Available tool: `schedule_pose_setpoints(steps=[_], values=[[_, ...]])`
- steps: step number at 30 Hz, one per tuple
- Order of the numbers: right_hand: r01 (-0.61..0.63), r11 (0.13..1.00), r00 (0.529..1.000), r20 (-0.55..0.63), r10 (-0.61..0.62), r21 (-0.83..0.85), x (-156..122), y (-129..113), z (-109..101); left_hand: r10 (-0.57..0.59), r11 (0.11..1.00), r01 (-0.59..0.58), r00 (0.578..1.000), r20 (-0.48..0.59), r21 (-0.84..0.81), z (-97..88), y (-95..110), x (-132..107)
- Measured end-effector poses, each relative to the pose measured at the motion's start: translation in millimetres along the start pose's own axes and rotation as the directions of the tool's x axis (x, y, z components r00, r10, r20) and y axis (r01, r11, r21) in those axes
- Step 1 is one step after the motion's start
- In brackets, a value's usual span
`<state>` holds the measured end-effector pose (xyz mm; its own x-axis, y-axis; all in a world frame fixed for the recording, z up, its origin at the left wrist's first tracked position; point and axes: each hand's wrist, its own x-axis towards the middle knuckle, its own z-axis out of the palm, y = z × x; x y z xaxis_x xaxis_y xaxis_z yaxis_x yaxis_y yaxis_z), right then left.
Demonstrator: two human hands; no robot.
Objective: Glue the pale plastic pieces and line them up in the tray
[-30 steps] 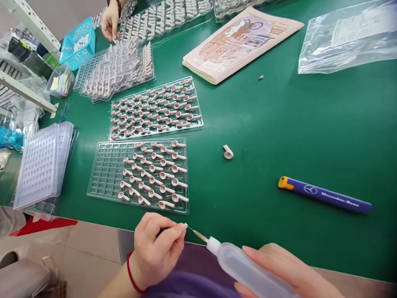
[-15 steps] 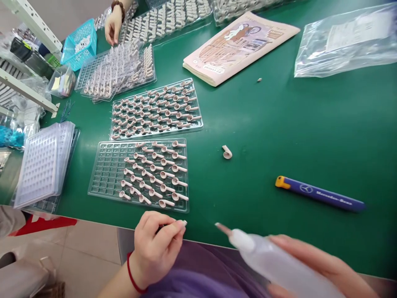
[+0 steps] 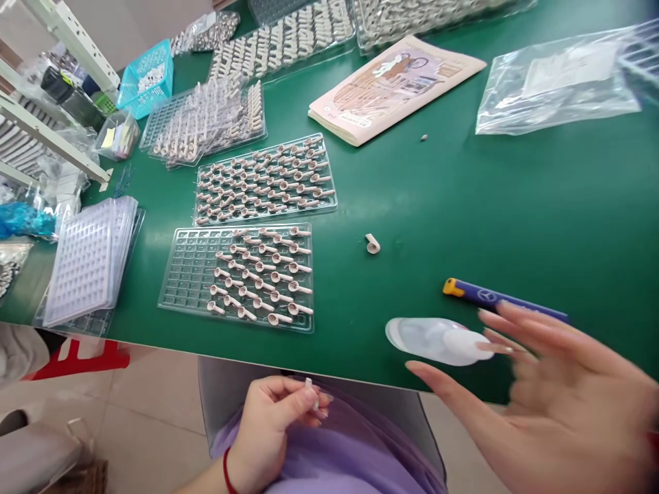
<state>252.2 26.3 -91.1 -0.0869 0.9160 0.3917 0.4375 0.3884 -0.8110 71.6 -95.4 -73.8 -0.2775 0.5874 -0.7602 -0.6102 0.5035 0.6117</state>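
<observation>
**Translucent white plastic squeeze bottle [image 3: 427,339] points its nozzle at an open right hand [image 3: 571,401]**

The bottle, smooth and rounded under an opaque white cap, leans well over on the green tabletop [image 3: 350,288], base toward the left hand [image 3: 278,425], long axis running roughly along the near table edge. Whether it lies fully flat cannot be told. Around the thin nozzle the right hand is spread, thumb and fingers well apart; any contact with the tip is hard to judge.

Low over a lap in purple cloth [image 3: 340,449], just off the table edge and well apart from the right hand, the left hand pinches a small white rod-like piece [image 3: 309,383] between thumb and fingers, one end poking up toward the table.

Beyond the bottle, partly hidden by the right hand's fingers, a flat blue stick with an orange end [image 3: 478,293] points that end leftward. Ahead of the left hand sits a clear moulded plastic tray [image 3: 190,267] with a raised rim, its right side filled with pale pink pipe-shaped pieces [image 3: 281,318], stems slanting rightward. A green stretch separates tray from bottle; farther out, between the hands, lies one curled pale pink piece [image 3: 373,245].
</observation>
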Motion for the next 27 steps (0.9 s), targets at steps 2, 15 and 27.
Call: schedule_pose_setpoints(steps=[2, 15, 27], values=[[0.113, 0.993, 0.990, -0.080, -0.114, -0.015, -12, -5, -2, -0.016, 1.000, 0.016, 1.000, -0.006, -0.023, 3.8, -2, 3], [0.409, 0.906, 0.829, 0.371, -0.418, 0.107, -30, -28, 27, 0.085, 0.996, -0.085, 0.996, 0.013, -0.007, 12.4, -8, 9], [0.384, 0.913, 0.849, 0.334, -0.408, 0.139, -27, -31, 29, 0.164, 0.986, -0.164, 0.986, -0.011, 0.005, 16.6, -9, 9]])
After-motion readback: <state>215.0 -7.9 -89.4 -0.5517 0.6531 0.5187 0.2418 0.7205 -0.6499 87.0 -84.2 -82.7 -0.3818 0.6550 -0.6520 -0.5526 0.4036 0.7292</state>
